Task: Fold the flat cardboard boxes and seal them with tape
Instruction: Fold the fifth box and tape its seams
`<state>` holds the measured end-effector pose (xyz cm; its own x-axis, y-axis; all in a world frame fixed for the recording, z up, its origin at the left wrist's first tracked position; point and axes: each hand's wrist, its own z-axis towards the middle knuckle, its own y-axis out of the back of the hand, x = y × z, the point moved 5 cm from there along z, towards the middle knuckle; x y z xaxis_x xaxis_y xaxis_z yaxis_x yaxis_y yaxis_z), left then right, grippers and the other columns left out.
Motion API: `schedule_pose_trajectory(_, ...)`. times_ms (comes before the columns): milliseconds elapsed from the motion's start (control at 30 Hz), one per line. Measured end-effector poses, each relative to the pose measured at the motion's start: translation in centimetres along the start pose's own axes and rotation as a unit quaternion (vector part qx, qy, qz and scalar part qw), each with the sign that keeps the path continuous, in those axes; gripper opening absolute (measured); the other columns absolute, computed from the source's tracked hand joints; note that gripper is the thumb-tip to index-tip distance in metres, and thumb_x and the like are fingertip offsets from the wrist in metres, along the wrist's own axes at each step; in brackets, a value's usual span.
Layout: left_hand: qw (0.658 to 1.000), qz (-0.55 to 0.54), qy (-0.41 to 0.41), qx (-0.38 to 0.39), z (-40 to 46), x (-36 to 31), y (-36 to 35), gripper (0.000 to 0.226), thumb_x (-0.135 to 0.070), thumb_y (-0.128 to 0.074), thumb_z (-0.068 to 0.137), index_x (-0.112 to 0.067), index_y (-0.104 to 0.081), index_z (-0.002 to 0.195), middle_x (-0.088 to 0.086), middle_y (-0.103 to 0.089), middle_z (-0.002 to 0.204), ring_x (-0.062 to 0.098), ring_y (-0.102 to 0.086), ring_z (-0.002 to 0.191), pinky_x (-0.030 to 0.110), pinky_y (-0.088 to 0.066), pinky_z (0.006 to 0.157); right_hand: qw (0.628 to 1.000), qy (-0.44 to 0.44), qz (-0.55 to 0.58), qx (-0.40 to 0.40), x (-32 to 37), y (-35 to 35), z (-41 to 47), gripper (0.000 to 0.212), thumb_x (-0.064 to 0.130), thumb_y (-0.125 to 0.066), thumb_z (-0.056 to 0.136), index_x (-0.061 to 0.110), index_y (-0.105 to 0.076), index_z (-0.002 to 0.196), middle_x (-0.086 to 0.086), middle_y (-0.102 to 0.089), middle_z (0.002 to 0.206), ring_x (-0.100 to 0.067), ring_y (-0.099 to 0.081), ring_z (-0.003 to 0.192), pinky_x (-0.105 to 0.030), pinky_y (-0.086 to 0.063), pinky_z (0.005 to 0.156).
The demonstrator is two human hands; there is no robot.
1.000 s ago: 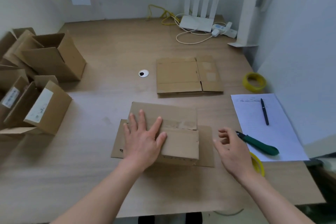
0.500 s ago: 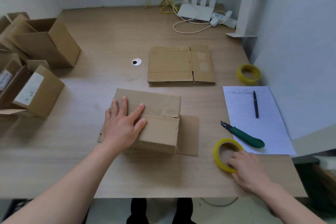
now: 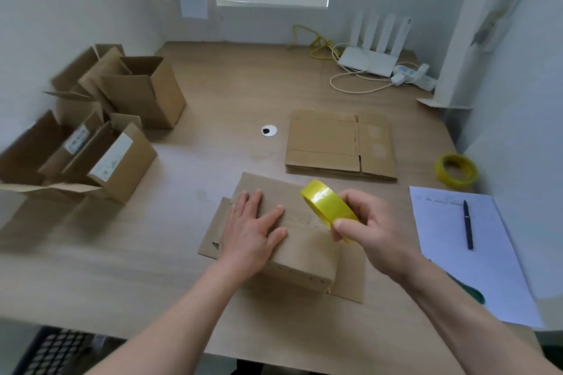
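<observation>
A folded cardboard box [image 3: 301, 256] lies at the near middle of the desk with its top flaps closed. My left hand [image 3: 251, 231] presses flat on those flaps with straight fingers. My right hand [image 3: 376, 231] grips a yellow tape roll [image 3: 327, 204] and holds it in the air just above the right part of the box. A stack of flat cardboard boxes [image 3: 341, 143] lies farther back on the desk. A second yellow tape roll [image 3: 456, 171] rests near the right wall.
Several opened cardboard boxes [image 3: 91, 128] crowd the left side of the desk. A lined paper sheet [image 3: 475, 256] with a black pen [image 3: 467, 224] lies at the right, and a green-handled cutter [image 3: 470, 292] shows beside my right forearm. A router and cables [image 3: 368, 62] sit at the back.
My right hand took hold of the yellow tape roll at the desk's near right and lifted it left over the box. My left hand stayed pressed on the flaps.
</observation>
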<state>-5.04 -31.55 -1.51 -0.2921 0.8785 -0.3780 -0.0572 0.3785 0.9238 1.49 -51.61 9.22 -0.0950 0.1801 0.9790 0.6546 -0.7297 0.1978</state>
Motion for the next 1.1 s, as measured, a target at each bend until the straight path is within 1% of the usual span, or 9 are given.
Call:
schedule_pose_trajectory(167, 0.997, -0.07, -0.023, -0.012, -0.2, 0.5, 0.7, 0.044, -0.049, -0.057, 0.092, -0.037, -0.057, 0.134, 0.002, -0.024, 0.161, 0.024, -0.008, 0.15, 0.038, -0.009, 0.12, 0.999, -0.014, 0.032, -0.014, -1.6, -3.7, 2.8, 0.036, 0.029, -0.062, 0.062, -0.002, -0.061, 0.08, -0.024, -0.056, 0.067, -0.022, -0.051, 0.067, -0.04, -0.04, 0.065)
schedule_pose_trajectory(267, 0.993, -0.112, -0.024, -0.023, -0.1, 0.8, 1.1, 0.044, -0.04, -0.064, 0.089, -0.029, -0.06, 0.131, 0.0, -0.03, 0.158, 0.022, -0.012, 0.149, 0.033, -0.011, 0.119, 0.995, -0.037, 0.087, -0.035, -3.2, -4.7, 3.7, 0.024, 0.02, -0.061, 0.064, 0.002, -0.061, 0.08, -0.016, -0.057, 0.063, -0.022, -0.05, 0.061, -0.035, -0.04, 0.06)
schedule_pose_trajectory(367, 0.986, -0.161, -0.004, -0.034, 0.3, 1.2, 1.5, 0.052, -0.036, -0.067, 0.086, -0.022, -0.055, 0.134, -0.003, -0.038, 0.153, 0.017, -0.016, 0.148, 0.03, -0.015, 0.12, 0.986, -0.042, 0.151, -0.052, -4.2, -4.6, 4.1, 0.018, 0.009, -0.054, 0.063, 0.001, -0.06, 0.078, -0.019, -0.056, 0.063, -0.023, -0.049, 0.06, -0.031, -0.04, 0.056)
schedule_pose_trajectory(600, 0.976, -0.217, 0.004, -0.031, 0.8, 1.1, 2.5, 0.05, -0.031, -0.066, 0.085, -0.022, -0.056, 0.134, -0.003, -0.047, 0.143, 0.019, -0.022, 0.144, 0.032, -0.019, 0.119, 0.991, -0.015, 0.129, -0.015, -4.1, -5.0, 4.6, 0.029, 0.026, -0.062, 0.054, 0.005, -0.061, 0.075, -0.019, -0.06, 0.068, -0.021, -0.051, 0.063, -0.027, -0.04, 0.057)
schedule_pose_trajectory(733, 0.96, -0.277, 0.031, 0.003, 1.4, 1.7, 3.2, 0.052, -0.012, -0.062, 0.088, -0.017, -0.051, 0.138, 0.0, -0.049, 0.141, 0.017, -0.026, 0.142, 0.018, -0.012, 0.115, 0.996, -0.002, 0.081, -0.027, -4.7, -6.1, 5.2, 0.039, 0.027, -0.058, 0.052, -0.004, -0.056, 0.076, -0.025, -0.053, 0.065, -0.028, -0.048, 0.067, -0.036, -0.033, 0.061)
schedule_pose_trajectory(800, 0.947, -0.319, 0.041, 0.023, 1.8, 2.0, 3.8, 0.052, -0.006, -0.059, 0.088, -0.019, -0.051, 0.138, 0.0, -0.052, 0.133, 0.011, -0.041, 0.13, 0.017, -0.023, 0.114, 0.995, -0.01, 0.091, -0.026, -5.3, -6.5, 5.1, 0.039, 0.025, -0.056, 0.052, -0.005, -0.054, 0.076, -0.021, -0.05, 0.064, -0.028, -0.043, 0.065, -0.042, -0.029, 0.06)
schedule_pose_trajectory(900, 0.915, -0.397, 0.058, 0.044, 2.5, 2.4, 5.2, 0.049, -0.005, -0.057, 0.092, -0.032, -0.055, 0.131, -0.008, -0.054, 0.131, -0.004, -0.049, 0.115, -0.003, -0.029, 0.093, 0.996, -0.015, 0.089, -0.027, -5.8, -6.8, 4.6, 0.021, 0.027, -0.058, 0.062, 0.007, -0.053, 0.07, -0.008, -0.047, 0.062, -0.021, -0.036, 0.061, -0.037, -0.026, 0.057)
schedule_pose_trajectory(1000, 0.887, -0.454, 0.028, 0.074, 3.3, 1.7, 6.8, 0.043, -0.009, -0.058, 0.094, -0.047, -0.059, 0.115, -0.011, -0.055, 0.134, -0.011, -0.045, 0.123, 0.005, -0.029, 0.101, 0.998, -0.024, 0.047, -0.033, -6.0, -6.8, 4.3, 0.032, 0.042, -0.063, 0.073, 0.015, -0.049, 0.066, 0.004, -0.041, 0.06, -0.012, -0.033, 0.058, -0.025, -0.025, 0.052)
schedule_pose_trajectory(1100, 0.888, -0.446, -0.014, 0.109, 4.0, 0.8, 7.9, 0.037, -0.014, -0.058, 0.095, -0.042, -0.065, 0.118, -0.01, -0.05, 0.139, -0.01, -0.039, 0.129, 0.018, -0.029, 0.11, 0.999, -0.023, 0.0, -0.023, -5.6, -7.0, 4.7, 0.034, 0.046, -0.063, 0.075, 0.016, -0.048, 0.067, 0.011, -0.037, 0.062, -0.008, -0.032, 0.059, -0.023, -0.024, 0.052)
